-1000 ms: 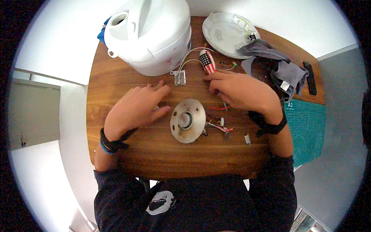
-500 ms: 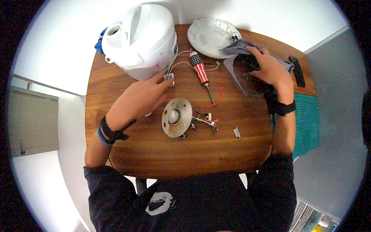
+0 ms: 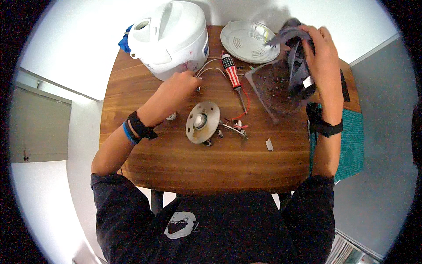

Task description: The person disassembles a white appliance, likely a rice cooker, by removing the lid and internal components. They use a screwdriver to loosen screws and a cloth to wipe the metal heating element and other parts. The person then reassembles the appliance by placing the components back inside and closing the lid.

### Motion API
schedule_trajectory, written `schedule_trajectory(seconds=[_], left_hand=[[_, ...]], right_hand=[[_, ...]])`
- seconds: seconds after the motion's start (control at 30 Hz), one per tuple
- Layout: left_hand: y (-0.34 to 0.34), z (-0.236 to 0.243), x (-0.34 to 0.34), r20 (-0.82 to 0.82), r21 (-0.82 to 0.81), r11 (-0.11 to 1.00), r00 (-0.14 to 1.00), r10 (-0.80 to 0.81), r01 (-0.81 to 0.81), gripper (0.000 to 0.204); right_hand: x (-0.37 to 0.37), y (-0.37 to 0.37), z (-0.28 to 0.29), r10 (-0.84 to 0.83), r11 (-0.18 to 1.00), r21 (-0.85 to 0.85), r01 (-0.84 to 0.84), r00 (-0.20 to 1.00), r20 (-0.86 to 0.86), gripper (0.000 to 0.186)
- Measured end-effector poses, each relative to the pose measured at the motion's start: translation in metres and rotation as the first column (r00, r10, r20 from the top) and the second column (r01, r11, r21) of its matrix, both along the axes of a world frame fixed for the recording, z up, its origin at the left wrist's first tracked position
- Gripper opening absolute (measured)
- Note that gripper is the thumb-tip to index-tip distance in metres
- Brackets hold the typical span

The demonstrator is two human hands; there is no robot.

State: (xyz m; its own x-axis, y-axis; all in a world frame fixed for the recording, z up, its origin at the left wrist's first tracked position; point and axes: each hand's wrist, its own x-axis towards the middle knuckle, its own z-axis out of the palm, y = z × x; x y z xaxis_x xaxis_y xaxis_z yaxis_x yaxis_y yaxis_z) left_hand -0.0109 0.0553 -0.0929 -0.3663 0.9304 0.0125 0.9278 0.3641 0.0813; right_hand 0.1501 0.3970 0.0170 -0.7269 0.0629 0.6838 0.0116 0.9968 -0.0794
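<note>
My left hand (image 3: 179, 90) is closed, its fingers curled round a small light-coloured box (image 3: 199, 87) that is mostly hidden; thin white wires (image 3: 206, 70) run away from it. My right hand (image 3: 324, 57) grips a thin dark grey cloth (image 3: 296, 55) with a white tag, raised above the far right of the table and smeared by motion. Between my arms lies a round metal disc (image 3: 210, 115) with holes and a raised centre, with loose wires and connectors (image 3: 237, 127) beside it. A screwdriver (image 3: 230, 70) with a flag-patterned handle rests beyond, near a red wire (image 3: 248, 99).
A big white jug (image 3: 180, 37) stands at the back left, with a blue cloth (image 3: 124, 43) behind it. A white round plate-like cover (image 3: 246, 48) lies at the back. A small white piece (image 3: 269, 144) and a teal mat (image 3: 349, 141) are on the right, below a black bar (image 3: 345, 88).
My right hand has lifted the dark grey cloth up and away from the table. My left hand's fingers have curled in round the small box. The view has shifted slightly.
</note>
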Motion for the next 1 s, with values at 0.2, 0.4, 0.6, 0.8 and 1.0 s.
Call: schedule_trajectory(seconds=[0.2,0.4,0.6,0.8,1.0], left_hand=[[0.005,0.004,0.0,-0.006,0.011,1.0,1.0,0.023,-0.023,0.018],[0.003,0.005,0.004,0.05,0.13,0.986,0.994,0.099,-0.105,0.018],[0.002,0.04,0.005,0.076,0.469,0.883,0.997,-0.003,-0.033,0.014],[0.008,0.092,0.019,0.468,0.363,0.846,0.862,0.197,-0.39,0.02],[0.03,0.098,0.022,0.635,0.46,0.79,0.772,0.026,-0.405,0.017]], right_hand=[[-0.009,-0.045,0.032,0.255,0.965,0.081,-0.251,0.966,-0.051,0.041],[-0.032,-0.07,0.012,0.399,0.908,0.093,-0.41,0.91,0.114,0.025],[-0.034,-0.085,-0.01,0.329,0.94,0.003,-0.34,0.911,0.25,0.028],[-0.033,-0.079,-0.012,0.361,0.932,-0.114,-0.343,0.884,0.297,0.024],[-0.031,-0.083,-0.023,0.588,0.788,-0.343,-0.511,0.79,0.172,0.023]])
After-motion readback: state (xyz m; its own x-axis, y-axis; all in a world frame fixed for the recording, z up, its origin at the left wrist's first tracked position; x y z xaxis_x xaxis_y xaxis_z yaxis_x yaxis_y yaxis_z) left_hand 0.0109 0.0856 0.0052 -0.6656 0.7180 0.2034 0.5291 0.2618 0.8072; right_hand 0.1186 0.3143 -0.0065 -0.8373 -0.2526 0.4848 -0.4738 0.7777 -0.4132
